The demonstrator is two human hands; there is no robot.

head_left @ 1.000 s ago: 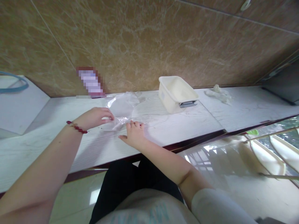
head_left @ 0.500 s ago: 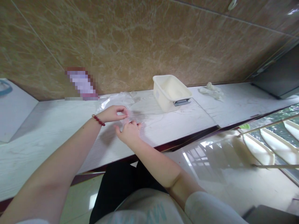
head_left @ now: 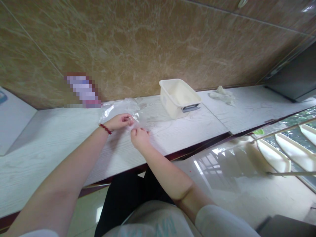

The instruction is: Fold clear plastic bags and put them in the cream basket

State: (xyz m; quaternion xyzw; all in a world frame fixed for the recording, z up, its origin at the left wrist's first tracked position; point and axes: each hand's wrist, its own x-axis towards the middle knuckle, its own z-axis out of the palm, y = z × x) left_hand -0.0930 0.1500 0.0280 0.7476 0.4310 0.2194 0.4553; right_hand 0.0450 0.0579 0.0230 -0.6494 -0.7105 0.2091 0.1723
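Note:
My left hand (head_left: 121,121), with a red bead bracelet (head_left: 105,128) at the wrist, has its fingers closed on thin clear plastic. Beside it my right hand (head_left: 140,137) is also closed, pinching the plastic's near edge. This looks like a clear plastic bag (head_left: 120,107), lying crumpled on the white wood-grain counter (head_left: 170,135) behind my hands. Little of what lies between the fingertips can be made out. To the right of my hands stands a cream plastic bin (head_left: 170,102) without a lid, a grey latch on its near side.
Crumpled whitish gloves or film (head_left: 222,95) lie farther right on the counter. A white box (head_left: 14,121) stands at the left end. A blurred-out card (head_left: 82,89) leans against the brown marbled wall (head_left: 138,49). White troughs (head_left: 274,154) are at the far right.
My fingers have closed: the right hand's thumb has come in against its fingers, and the left hand has curled tighter around the plastic. The view has shifted slightly.

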